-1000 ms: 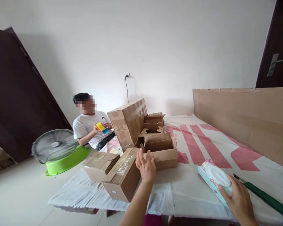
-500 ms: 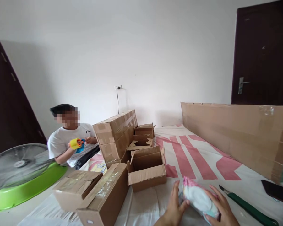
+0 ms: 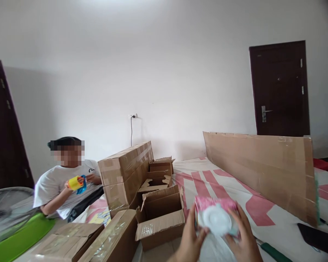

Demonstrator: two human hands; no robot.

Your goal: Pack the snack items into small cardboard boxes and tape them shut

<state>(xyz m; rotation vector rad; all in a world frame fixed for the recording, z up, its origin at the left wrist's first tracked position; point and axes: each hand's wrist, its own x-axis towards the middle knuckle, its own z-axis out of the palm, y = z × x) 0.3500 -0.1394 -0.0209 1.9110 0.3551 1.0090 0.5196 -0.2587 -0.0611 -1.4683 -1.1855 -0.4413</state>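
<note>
A soft pack of wet wipes (image 3: 216, 219), pink along the far edge with a white oval lid on top, is held between both my hands in the lower right. My left hand (image 3: 190, 234) grips its left side, thumb toward the front. On the other side, my right hand (image 3: 243, 233) closes round the right edge with fingers on top. An open cardboard box (image 3: 161, 222) stands just left of my left hand, its flaps up. Close to my right hand lies a green box cutter (image 3: 274, 251), partly hidden by that hand.
Taped cardboard boxes (image 3: 111, 236) sit at the lower left, with a stacked row (image 3: 125, 163) behind. A tall cardboard panel (image 3: 262, 171) stands at right, near a black phone (image 3: 319, 238). A person (image 3: 62, 185) holding yellow tape sits left by a fan (image 3: 5, 214).
The pack of wet wipes has been lifted and turned so its lid faces me, both hands tightening on its sides. My view has tilted up and shifted right.
</note>
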